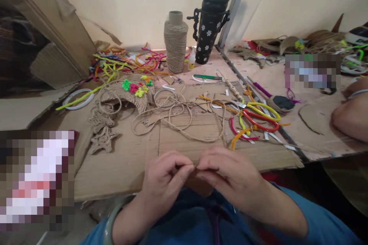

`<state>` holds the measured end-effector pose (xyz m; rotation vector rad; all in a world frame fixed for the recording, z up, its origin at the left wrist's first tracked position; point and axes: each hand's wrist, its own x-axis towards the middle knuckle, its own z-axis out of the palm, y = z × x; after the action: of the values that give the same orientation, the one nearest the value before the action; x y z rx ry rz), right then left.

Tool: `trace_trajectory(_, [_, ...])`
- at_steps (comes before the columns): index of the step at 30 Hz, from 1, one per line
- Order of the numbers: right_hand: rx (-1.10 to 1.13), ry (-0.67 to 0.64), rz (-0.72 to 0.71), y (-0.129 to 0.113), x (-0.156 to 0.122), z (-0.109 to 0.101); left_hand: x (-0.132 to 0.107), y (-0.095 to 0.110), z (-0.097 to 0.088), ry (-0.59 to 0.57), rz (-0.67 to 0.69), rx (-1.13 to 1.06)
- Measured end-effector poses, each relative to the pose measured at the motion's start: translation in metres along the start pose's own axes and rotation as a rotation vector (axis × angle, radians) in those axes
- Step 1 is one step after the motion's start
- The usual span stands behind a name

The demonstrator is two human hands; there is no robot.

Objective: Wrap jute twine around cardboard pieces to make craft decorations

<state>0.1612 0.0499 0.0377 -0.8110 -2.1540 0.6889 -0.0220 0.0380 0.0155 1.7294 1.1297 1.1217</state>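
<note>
A blue top (189, 218) leaves the forearms (276, 203) bare; a purple strip (216, 226) runs down its front; a grey-green bangle (110, 220) sits beside its left sleeve (93, 235).

Tumbler (205, 34) is blk w/ wht flower pattern; twine spool (175, 48) & loose twine (183, 104) tan; cutter (207, 77) grn; scissors handles (246, 115) 1 red, 1 yel; pipe cleaners (107, 67) mixed yel, orng, pink, blu; woven piece (146, 103) tan w/ grn, pink & yel flowers (134, 88); sleeves (324, 214) blu; cardbd (123, 172) brn.

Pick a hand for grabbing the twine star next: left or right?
Left, likely: the left hand is nearer the twine star, while the right hand sits farther across. Both hands' fingers are pinched, though.
</note>
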Motion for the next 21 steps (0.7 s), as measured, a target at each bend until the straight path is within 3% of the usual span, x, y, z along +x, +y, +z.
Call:
trace_trajectory(4, [-0.117, -0.067, 0.013, 0.007, -0.004, 0.002, 0.001, -0.006, -0.004, -0.006, 0.32, 0.295])
trace_trajectory(7, [-0.209, -0.181, 0.047, 0.01, -0.007, 0.001, 0.0, -0.008, -0.003, -0.008, 0.362, 0.358])
trace_trajectory(11, [-0.139, -0.184, -0.039, 0.003, -0.006, 0.0, -0.001, -0.005, -0.004, -0.026, 0.188, 0.181])
trace_trajectory(14, [0.013, -0.127, -0.103, -0.007, -0.006, -0.006, -0.002, -0.005, -0.012, 0.119, -0.079, -0.081])
trace_trajectory(16, [0.011, -0.067, -0.096, -0.006, -0.008, -0.018, -0.003, -0.008, -0.017, 0.195, -0.158, -0.269])
trace_trajectory(18, [-0.153, 0.017, -0.05, 0.008, -0.014, -0.038, -0.005, -0.01, -0.019, 0.172, -0.178, -0.362])
trace_trajectory(21, [-0.581, 0.101, 0.121, 0.055, -0.027, -0.079, -0.007, -0.006, -0.014, 0.172, -0.186, -0.362])
